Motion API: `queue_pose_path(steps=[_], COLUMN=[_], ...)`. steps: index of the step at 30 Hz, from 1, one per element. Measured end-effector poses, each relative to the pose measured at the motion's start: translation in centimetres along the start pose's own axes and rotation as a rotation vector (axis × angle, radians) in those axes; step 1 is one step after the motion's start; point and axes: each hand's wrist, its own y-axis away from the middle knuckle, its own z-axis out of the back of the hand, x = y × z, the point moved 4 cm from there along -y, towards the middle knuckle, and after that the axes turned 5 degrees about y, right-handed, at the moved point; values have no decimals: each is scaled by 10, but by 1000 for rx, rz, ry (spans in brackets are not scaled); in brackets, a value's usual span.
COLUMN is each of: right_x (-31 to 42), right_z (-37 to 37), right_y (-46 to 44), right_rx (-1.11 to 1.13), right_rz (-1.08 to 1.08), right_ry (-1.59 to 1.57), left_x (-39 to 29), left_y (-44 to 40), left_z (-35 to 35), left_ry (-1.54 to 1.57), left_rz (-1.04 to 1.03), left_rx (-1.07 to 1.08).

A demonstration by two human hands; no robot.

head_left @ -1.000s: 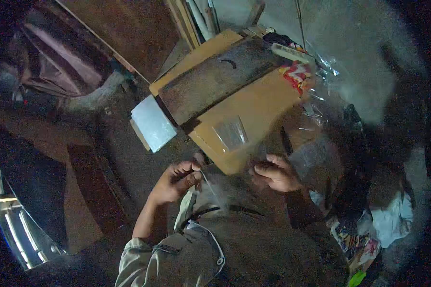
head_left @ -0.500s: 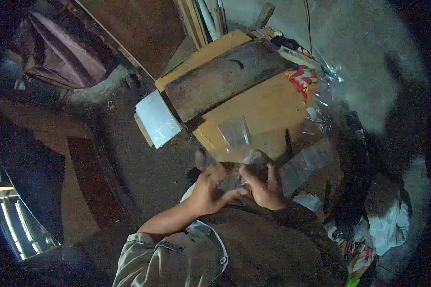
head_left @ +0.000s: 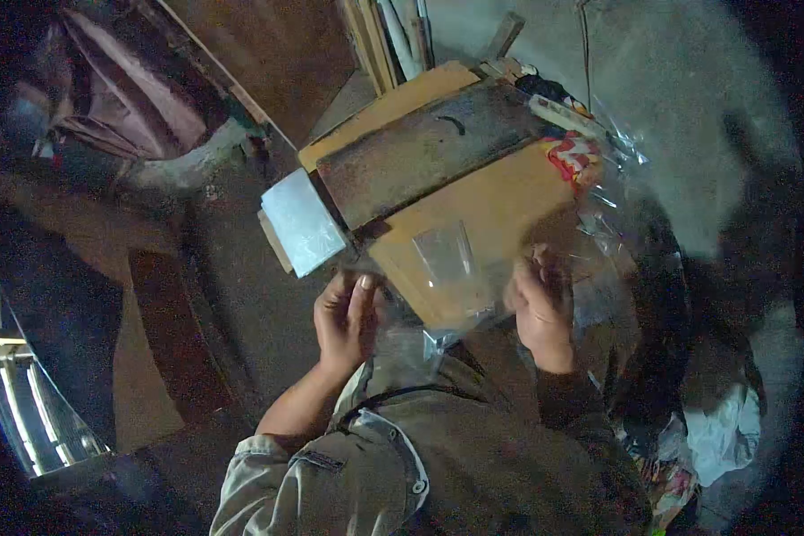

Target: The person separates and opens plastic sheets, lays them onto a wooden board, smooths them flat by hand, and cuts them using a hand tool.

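Head view: left hand (head_left: 344, 317) pinches clear plastic film (head_left: 439, 341) between thumb and fingers; right hand (head_left: 542, 308) blurred, can't tell its finger gap. Film spans between hands, by tan board's (head_left: 500, 210) near edge. Clear sleeve (head_left: 444, 253) lies on board.

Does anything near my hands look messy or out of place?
Yes: beyond your right hand, loose clear scraps and a crumpled red-patterned bundle lie around the right end of the tan board, untidy compared with the stacked white sheets at left. I see no obvious spill.
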Motion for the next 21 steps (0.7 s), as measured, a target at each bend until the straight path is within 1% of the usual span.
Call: queue_pose_path(steps=[1, 2, 4, 5, 6, 7, 8, 9, 10, 12, 13, 14, 16, 17, 20, 21], right_x=[1, 2, -9, -15, -23, -31, -40, -37, -30, -4, 3, 4, 8, 6, -2, -7], right_z=[-8, -16, -33, -39, -42, -39, -33, -32, -30, -26, -24, -19, -20, -24, -37, -40], right_y=[-1, -3, 7, 11, 13, 14, 14, 13, 11, 3, 2, -4, -5, -3, 5, 7], right_rx=[37, 72, 204, 258, 311, 315, 270, 223, 226, 155, 93, 113, 74, 75, 133, 165], right_rz=[80, 158, 110, 71, 33, 32, 52, 70, 70, 18, 81, 116, 127, 128, 144, 118], right_ry=[-63, -130, -148, -96, -43, -42, 34, 107, 106, 12, 52, -39, 112, 112, 124, 113], left_x=[6, 9, 6, 11, 14, 17, 19, 18, 17, 14, 18, 26, 15, 15, 9, 10], left_y=[-4, -7, -10, -7, -6, -5, -4, -4, -5, -6, -8, -12, -18, -12, -15, -14], left_z=[1, -1, -4, -5, -5, -4, -4, -6, -2, 6, 9, 11, 11, 9, 4, 5], left_ry=[-38, -42, -24, 166, 167, 74, -19, 66, 64, -6, -66, -65, -156, -54, -48, -49], left_rz=[-102, -104, -172, -77, -79, -84, -88, -56, -58, -47, -138, -138, -345, -222, -270, -272], left_rx=[-40, -44, -115, -72, -76, -102, -128, -142, -144, -133, -191, -190, -210, -219, -251, -253])
